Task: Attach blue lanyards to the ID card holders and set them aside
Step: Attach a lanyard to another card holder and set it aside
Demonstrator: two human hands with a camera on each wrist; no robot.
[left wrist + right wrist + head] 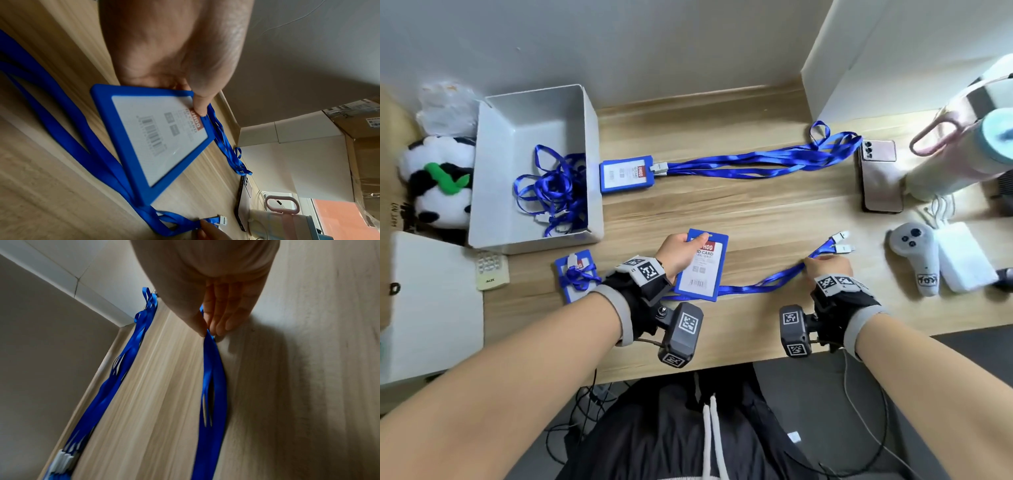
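My left hand (681,251) grips a blue ID card holder (702,265) by its top-left corner, thumb on the front, and tilts it above the desk. In the left wrist view the thumb (200,105) presses the holder (156,146) near its red label. A loose blue lanyard (763,282) runs from under the holder to the right, ending in two white clips (840,241). My right hand (810,264) pinches this lanyard (213,386) between thumb and fingertips (218,331). A holder (626,173) with lanyards (756,161) attached lies further back.
A white box (493,192) at the left holds tangled lanyards (551,188). More holders (575,274) lie by my left wrist. A panda plush (438,181), phone (880,178), grey controller (914,257), white adapter (962,260) and a bottle (962,144) ring the desk.
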